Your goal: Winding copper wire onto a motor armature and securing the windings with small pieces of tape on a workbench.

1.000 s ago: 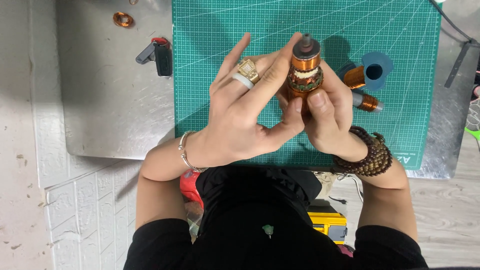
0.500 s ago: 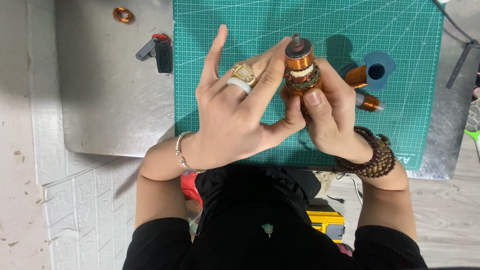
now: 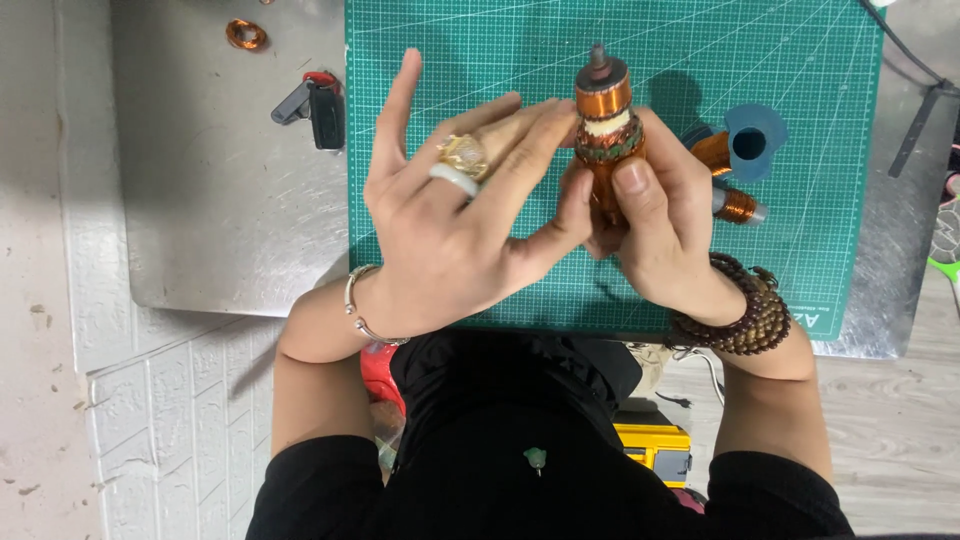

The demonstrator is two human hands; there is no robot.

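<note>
Plainly, with the right hand (image 3: 660, 225) closed around the copper-wound motor armature (image 3: 606, 130), held upright above the green cutting mat (image 3: 800, 60), and the left hand (image 3: 465, 225) only fingertip-touching it, fingers spread, a loosened grip could likely drop it onto the bench (image 3: 220, 200).

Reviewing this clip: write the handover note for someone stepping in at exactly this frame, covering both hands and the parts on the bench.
Right hand: gripping the copper-wound motor armature upright above the green cutting mat, thumb on its front.
Left hand: open, fingers spread, fingertips touching the armature's banded middle; it grips nothing.
On the mat behind the right hand: a blue spool and copper-wound pieces.
On the metal sheet: a small copper wire coil and a black-and-red tool.
Done: armature is wound and in hand. Left: cannot tell from this view.
</note>
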